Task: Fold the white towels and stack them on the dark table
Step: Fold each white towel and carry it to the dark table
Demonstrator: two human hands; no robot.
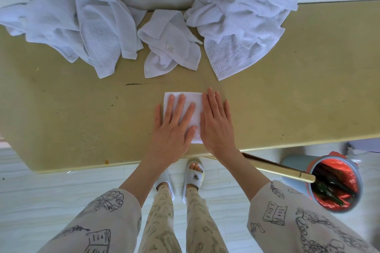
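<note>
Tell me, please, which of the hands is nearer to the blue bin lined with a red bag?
Right. The right hand lies on the folded towel's bin-side edge; the left hand presses further away from the bin.

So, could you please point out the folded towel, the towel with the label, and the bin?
folded towel [197,109], head view, bare patch between the hands.
labelled towel [164,37], head view, above the tag.
bin [358,178], head view, right rim.

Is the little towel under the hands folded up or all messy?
Folded. The little towel lies as a neat flat square, both hands pressing flat on it.
</note>
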